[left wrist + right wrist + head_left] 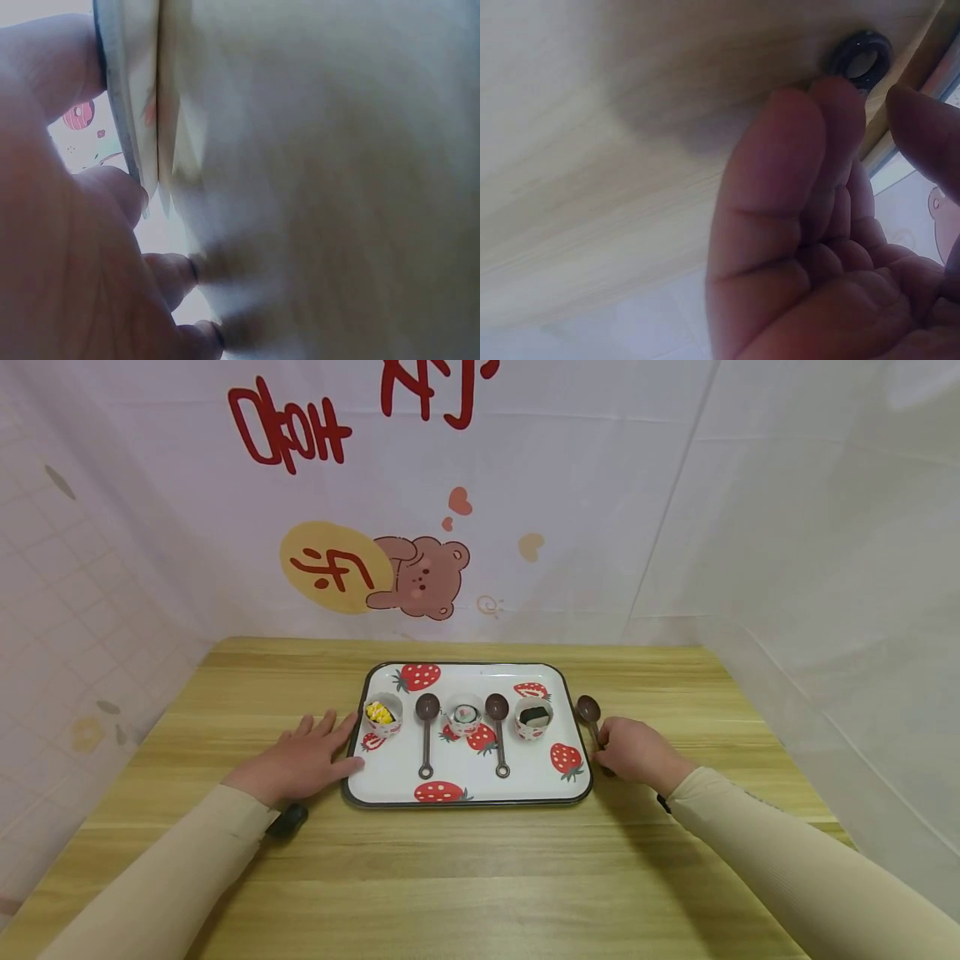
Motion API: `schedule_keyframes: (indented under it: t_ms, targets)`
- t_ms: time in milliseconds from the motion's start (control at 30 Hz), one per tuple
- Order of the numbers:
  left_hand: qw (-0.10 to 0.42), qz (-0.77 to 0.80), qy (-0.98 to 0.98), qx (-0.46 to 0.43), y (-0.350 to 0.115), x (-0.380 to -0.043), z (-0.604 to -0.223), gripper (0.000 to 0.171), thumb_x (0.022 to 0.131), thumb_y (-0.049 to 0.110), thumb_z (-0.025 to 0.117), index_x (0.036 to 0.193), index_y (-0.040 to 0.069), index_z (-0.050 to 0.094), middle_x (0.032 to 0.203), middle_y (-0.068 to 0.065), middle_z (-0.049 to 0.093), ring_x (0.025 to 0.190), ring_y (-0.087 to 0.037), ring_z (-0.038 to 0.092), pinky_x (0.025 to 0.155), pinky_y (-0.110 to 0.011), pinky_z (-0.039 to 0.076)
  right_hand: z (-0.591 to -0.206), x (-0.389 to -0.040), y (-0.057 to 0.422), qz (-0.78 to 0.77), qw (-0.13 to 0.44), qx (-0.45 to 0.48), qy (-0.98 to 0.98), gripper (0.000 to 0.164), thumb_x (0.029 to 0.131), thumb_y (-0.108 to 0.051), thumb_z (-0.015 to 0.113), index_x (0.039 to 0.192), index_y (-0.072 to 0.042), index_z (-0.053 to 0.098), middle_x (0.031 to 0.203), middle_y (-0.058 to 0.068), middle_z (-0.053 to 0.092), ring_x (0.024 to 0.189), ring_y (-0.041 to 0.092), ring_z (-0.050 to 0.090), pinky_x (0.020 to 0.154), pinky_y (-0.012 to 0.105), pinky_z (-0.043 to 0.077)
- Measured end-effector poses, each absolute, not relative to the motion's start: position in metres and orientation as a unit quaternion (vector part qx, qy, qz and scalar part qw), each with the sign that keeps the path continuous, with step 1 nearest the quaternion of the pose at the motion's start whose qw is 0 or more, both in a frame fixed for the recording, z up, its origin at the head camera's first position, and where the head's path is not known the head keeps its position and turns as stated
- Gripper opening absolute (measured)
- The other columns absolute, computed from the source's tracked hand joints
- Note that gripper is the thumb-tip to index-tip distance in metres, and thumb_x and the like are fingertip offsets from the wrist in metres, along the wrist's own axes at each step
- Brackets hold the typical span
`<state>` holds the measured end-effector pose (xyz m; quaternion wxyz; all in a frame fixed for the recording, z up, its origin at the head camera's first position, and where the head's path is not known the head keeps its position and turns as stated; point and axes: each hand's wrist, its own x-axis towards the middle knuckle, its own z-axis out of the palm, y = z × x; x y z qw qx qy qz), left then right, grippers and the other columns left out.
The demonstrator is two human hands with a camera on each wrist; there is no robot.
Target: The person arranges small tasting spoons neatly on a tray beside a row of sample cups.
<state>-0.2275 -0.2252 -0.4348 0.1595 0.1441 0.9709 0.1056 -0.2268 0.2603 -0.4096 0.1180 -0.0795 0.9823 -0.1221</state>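
Observation:
A white tray with strawberry prints and a dark rim [468,787] lies on the wooden table. My left hand [303,760] rests at its left side, fingers spread, thumb over the rim. To the right of the tray, my right hand [637,750] pinches the handle of a brown spoon [588,707]. That spoon's bowl points away from me; its ring end [864,60] shows beyond the fingertips in the right wrist view. On the tray, two more brown spoons [427,727] [498,727] alternate with three small cups [383,715] [464,717] [533,718] holding sushi-like pieces.
The wooden table [450,877] extends around the tray. A white cloth backdrop [585,485] with a printed bear [427,578] and red characters rises behind it, and pale cloth hangs along both sides.

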Motion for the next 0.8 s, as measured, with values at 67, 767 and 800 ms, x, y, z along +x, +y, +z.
schedule_keyframes:
  t_ms: [67,767,800]
  targets:
    - [0.16,0.105,0.971,0.145,-0.2251,-0.2276,-0.4347,0.093,0.103,0.067,0.047,0.168,0.007,0.021,0.169,-0.037,0.018,0.151,-0.069,0.014,0.115,-0.083,0.021,-0.4094,-0.2268,0.26,-0.125,0.119,-0.077,0.982,0.015,0.092,-0.015,0.074,0.09,-0.005,0.063,0.072,0.001,0.063,0.07,0.018,0.056,0.068,0.031,0.046]
    - [0.163,0.108,0.97,0.144,-0.2257,-0.2263,-0.432,0.092,0.104,0.065,0.048,0.168,0.007,0.02,0.169,-0.037,0.016,0.151,-0.069,0.012,0.117,-0.083,0.019,-0.4136,-0.2286,0.261,-0.12,0.12,-0.079,0.982,0.015,0.092,-0.014,0.073,0.09,-0.004,0.062,0.075,0.003,0.064,0.071,0.018,0.057,0.068,0.031,0.048]
    - [0.163,0.109,0.97,0.143,-0.2256,-0.2261,-0.4321,0.091,0.104,0.065,0.048,0.169,0.007,0.02,0.17,-0.036,0.016,0.151,-0.069,0.012,0.117,-0.082,0.018,-0.4137,-0.2287,0.2608,-0.12,0.121,-0.078,0.982,0.015,0.092,-0.015,0.073,0.09,-0.004,0.062,0.075,0.003,0.063,0.071,0.018,0.057,0.068,0.031,0.047]
